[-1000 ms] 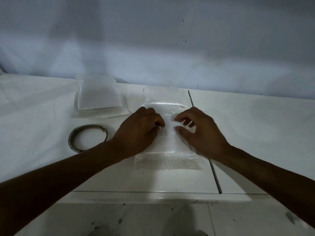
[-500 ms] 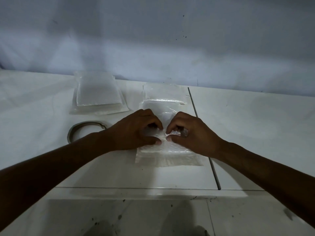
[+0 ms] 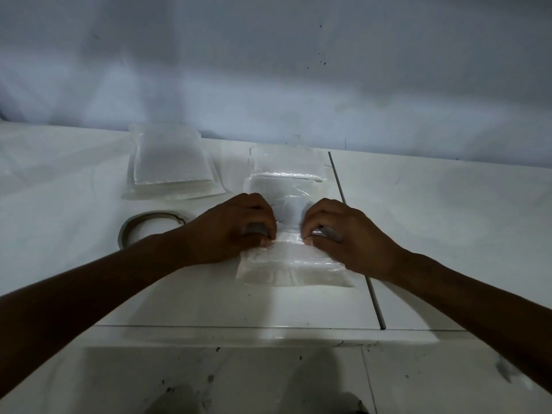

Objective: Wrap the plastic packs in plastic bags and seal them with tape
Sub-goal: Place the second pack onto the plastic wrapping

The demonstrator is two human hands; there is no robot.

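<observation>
Head view: the left hand (image 3: 236,231) and right hand (image 3: 346,237) have moved apart from the centre of the bagged pack (image 3: 294,264). Each has its fingers curled, pinching the folded film across the pack's middle.

Judgement: the fold is being creased outward, so taping comes next.

The tape roll (image 3: 123,234) lies to the left on the bench (image 3: 448,234), and a second pack (image 3: 173,168) sits far left.

No writing is legible.

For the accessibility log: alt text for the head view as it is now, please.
The left hand and right hand pinch the middle of a clear plastic bag lying on a white table. A tape roll lies left of the left hand, and a stack of plastic packs sits farther back.
</observation>
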